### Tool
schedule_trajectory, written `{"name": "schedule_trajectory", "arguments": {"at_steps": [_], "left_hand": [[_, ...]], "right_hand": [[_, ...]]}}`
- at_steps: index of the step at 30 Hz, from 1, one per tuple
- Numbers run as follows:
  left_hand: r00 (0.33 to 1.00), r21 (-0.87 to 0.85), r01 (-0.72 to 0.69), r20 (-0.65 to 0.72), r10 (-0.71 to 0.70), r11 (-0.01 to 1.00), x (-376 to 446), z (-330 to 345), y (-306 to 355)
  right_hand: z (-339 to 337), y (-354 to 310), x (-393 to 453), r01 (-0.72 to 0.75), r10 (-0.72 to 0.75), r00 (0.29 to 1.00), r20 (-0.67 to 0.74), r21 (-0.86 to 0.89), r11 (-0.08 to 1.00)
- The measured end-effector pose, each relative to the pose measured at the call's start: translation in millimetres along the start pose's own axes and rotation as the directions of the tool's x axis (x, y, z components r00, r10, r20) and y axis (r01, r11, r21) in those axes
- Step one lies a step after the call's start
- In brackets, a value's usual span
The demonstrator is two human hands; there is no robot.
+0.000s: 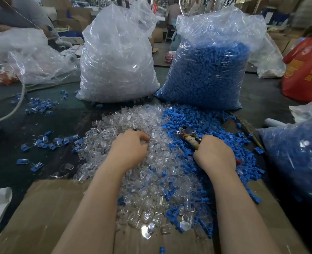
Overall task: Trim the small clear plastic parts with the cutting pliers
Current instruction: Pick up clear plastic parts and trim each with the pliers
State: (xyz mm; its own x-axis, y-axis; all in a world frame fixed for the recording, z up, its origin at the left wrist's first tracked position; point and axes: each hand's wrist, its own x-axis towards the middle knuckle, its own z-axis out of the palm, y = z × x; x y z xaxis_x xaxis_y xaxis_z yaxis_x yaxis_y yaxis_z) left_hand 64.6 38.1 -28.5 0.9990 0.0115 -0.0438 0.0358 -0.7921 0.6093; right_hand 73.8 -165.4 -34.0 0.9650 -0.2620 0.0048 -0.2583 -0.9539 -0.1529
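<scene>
Two tall plastic bags stand at the back of the table [50, 121]: the left bag [117, 57] is stuffed with clear parts, the right bag [208, 70] with blue ones. A third bag of blue pieces [296, 162] sits at the right edge.

In front of the bags a heap of clear plastic parts [151, 180] spreads toward a sheet of cardboard [47, 213], touching a heap of blue parts [206, 121] on its right. The left hand [129, 149] rests on the clear heap with fingers curled down among the pieces; whether it grips one cannot be told. The right hand [214, 153] grips the cutting pliers [188, 135], whose metal head points up and left over the blue heap.

Loose blue pieces [39, 105] lie scattered on the left, beside a pale cable [14, 105]. A crumpled empty bag [32, 54] and a red bag [305, 70] flank the scene.
</scene>
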Motion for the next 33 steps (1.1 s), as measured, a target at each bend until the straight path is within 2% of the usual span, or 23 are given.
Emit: {"name": "schedule_trajectory", "arguments": {"at_steps": [2, 7, 13, 16, 19, 22, 24, 27, 29, 33], "left_hand": [[1.000, 0.013, -0.007, -0.018, 0.007, 1.000, 0, 0, 3], [0.999, -0.014, 0.015, 0.046, -0.014, 1.000, -2, -5, 3], [1.000, 0.056, -0.021, -0.015, 0.022, 0.998, -4, -5, 5], [0.999, 0.020, -0.027, -0.036, 0.028, 0.999, -3, -2, 5], [0.993, -0.089, -0.027, -0.120, 0.017, 0.996, -2, -2, 7], [0.981, -0.276, -0.047, -0.196, -0.008, 0.960, -1, -4, 10], [0.982, -0.468, -0.047, -0.184, -0.046, 0.883, -2, -7, 14], [0.991, -0.700, -0.038, -0.116, -0.061, 0.714, -6, -9, 19], [0.993, -0.753, -0.044, -0.103, -0.052, 0.656, -7, -9, 21], [0.994, -0.760, -0.055, -0.103, -0.037, 0.648, -9, -6, 24]], "right_hand": [[-1, 0, 1, -0.007, 0.007, 1.000, 0.012, -0.008, 1.000], [-2, 1, 2, -0.007, 0.007, 0.999, 0.033, -0.008, 1.000], [-1, -3, 3, -0.021, 0.021, 1.000, 0.016, -0.018, 1.000], [-1, -2, 2, -0.017, 0.017, 1.000, -0.015, 0.037, 0.999], [-2, -1, 2, -0.030, 0.039, 0.997, -0.072, 0.122, 0.992], [-4, 0, 4, -0.017, 0.038, 0.996, -0.083, 0.234, 0.972], [-3, 0, 6, 0.030, -0.010, 0.998, -0.062, 0.330, 0.943], [-5, -3, 5, 0.127, -0.099, 0.991, -0.086, 0.449, 0.884], [-7, -5, 3, 0.164, -0.125, 0.986, -0.110, 0.528, 0.833], [-11, -8, 0, 0.208, -0.160, 0.978, -0.133, 0.621, 0.756]]}}
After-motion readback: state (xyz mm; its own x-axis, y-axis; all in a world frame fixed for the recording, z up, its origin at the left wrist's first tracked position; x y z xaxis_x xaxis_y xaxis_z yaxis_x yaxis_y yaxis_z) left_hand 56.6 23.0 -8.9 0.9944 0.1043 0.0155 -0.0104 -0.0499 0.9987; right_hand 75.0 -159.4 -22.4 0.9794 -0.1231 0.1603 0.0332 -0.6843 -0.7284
